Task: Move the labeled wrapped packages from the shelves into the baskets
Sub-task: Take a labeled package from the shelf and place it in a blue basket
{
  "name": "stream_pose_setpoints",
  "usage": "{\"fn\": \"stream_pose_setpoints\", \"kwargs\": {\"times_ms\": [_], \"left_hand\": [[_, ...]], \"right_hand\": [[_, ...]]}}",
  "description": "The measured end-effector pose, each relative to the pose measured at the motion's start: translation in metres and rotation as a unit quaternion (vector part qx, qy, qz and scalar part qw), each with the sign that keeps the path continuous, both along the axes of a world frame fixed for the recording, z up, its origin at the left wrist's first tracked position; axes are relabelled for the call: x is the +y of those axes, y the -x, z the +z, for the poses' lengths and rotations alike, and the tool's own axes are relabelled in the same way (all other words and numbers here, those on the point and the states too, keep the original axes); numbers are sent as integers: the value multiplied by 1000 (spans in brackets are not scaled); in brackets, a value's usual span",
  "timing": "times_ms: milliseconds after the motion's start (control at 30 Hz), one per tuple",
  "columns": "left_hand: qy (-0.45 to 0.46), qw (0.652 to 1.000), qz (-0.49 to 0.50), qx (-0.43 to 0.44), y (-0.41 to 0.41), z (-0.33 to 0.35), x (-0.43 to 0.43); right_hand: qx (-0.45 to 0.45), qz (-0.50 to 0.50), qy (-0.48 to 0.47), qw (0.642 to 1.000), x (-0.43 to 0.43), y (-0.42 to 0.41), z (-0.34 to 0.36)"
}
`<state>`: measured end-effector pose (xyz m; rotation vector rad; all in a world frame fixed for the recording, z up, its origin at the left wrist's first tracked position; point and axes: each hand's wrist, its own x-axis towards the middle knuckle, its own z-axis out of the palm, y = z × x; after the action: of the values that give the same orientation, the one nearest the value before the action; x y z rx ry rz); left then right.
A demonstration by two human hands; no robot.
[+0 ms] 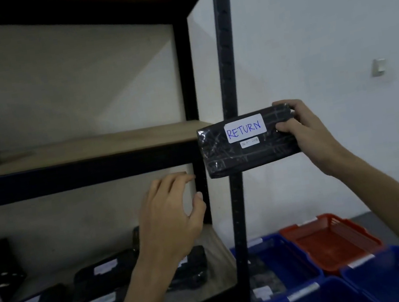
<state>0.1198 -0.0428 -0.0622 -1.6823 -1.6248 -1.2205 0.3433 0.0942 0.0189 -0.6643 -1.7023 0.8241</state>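
Fingers: right hand (313, 132) clamps one end of the wrapped package (246, 140), thumb on its front face, other fingers wrapped over the top edge; left hand (172, 215) is empty, fingers spread and curled in front of the lower shelf
Package in hand: held up in the air just right of the shelf post (227, 68), off the shelves, its white label (245, 128) reading RETURN facing the camera
Done so far: at least one labeled package lies in the near blue basket (286, 257), partly hidden by the post; the red basket (332, 239) looks empty
Left to do: several labeled packages (100, 273) remain on the lower shelf (219, 252), plus dark wrapped bundles at the far left
Stage, by my reckoning: early to middle, with this package awaiting the matching basket
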Motion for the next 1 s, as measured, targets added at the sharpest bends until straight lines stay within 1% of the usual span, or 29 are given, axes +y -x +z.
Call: {"fn": "stream_pose_setpoints", "kwargs": {"times_ms": [267,567,733,1000], "left_hand": [[61,997,-26,-25,-76,-55,53],[162,983,-63,-58,-152,-145,120],[208,974,-52,-70,-168,-200,153],[296,950,-24,-92,-162,-300,198]], "right_hand": [[-6,-10,61,998,58,-77,-50],[-14,-14,138,990,142,-142,-133],[-19,0,189,982,177,-159,-181],[-26,11,289,957,214,-153,-273]]}}
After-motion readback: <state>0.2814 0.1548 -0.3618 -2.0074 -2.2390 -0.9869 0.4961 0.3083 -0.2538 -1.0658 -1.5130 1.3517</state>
